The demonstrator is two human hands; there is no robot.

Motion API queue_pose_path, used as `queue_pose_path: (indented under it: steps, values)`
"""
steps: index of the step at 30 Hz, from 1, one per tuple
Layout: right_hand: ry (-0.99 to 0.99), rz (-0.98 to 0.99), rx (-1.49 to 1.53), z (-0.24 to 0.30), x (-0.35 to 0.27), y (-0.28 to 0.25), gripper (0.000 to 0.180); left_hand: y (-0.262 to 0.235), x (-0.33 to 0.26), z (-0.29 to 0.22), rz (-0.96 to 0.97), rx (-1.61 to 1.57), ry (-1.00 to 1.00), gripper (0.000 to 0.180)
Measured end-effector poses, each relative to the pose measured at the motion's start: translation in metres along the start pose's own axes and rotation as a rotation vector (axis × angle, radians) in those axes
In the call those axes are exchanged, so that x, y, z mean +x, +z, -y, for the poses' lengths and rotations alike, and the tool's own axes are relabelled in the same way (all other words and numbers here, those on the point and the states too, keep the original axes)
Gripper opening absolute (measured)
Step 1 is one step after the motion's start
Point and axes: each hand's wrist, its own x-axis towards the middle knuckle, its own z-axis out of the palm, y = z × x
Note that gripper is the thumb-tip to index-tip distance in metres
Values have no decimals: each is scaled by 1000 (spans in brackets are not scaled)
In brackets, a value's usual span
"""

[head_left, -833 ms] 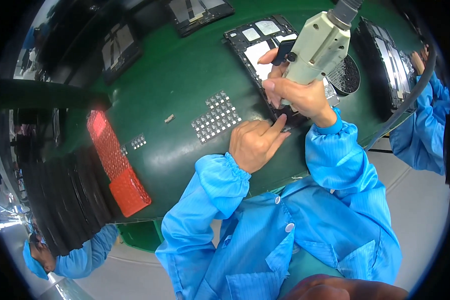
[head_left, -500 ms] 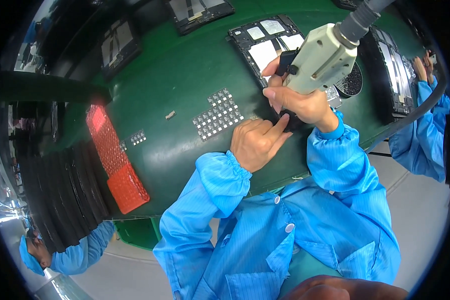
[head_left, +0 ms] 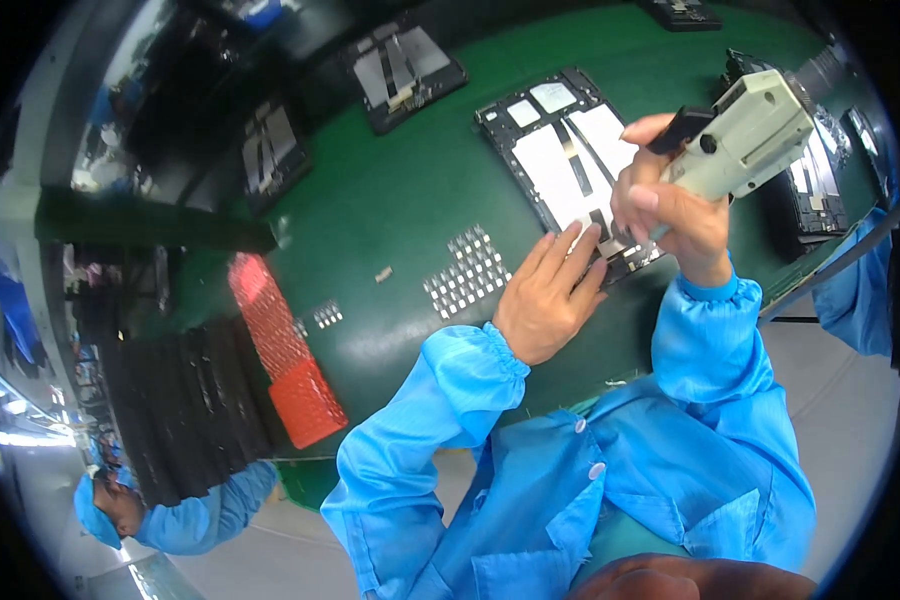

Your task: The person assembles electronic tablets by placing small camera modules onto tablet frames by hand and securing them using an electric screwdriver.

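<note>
My right hand (head_left: 682, 218) is closed around a pale, boxy electric screwdriver (head_left: 755, 140) with a dark lever on its side. It holds the tool over the lower right part of an opened tablet (head_left: 545, 165) with white panels and dark ribbon cables. The tool's tip is hidden by my fingers. My left hand (head_left: 545, 305) lies with fingers stretched out and apart, its fingertips on the lower left part of the tablet. Left of that hand, several small metallic parts (head_left: 467, 275) stand in rows on the green table (head_left: 390, 365).
A red bubble-wrap pouch (head_left: 308, 400) lies at the left, beside a few more small parts (head_left: 327, 315) and one loose piece (head_left: 384, 274). Other opened tablets (head_left: 400, 70) stand at the back and right (head_left: 815, 195). A person in blue (head_left: 185, 515) is at the lower left.
My left hand has gone from a pointing index finger to outstretched fingers on the tablet's lower edge. The screwdriver in my right hand has shifted right, uncovering more of the tablet. The view has also shifted.
</note>
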Motion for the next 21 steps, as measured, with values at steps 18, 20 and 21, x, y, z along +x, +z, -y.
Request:
queue_pose_path:
  steps: [18,20,21]
  values:
    - [-50,214,-214,-44,-10,4,25,24,139,212,133,374,-246,36]
    - [-8,195,-129,-34,-11,0,21,13,138,206,236,409,-271,48]
    - [-1,192,-102,-35,-12,-1,22,3,131,210,304,450,-298,54]
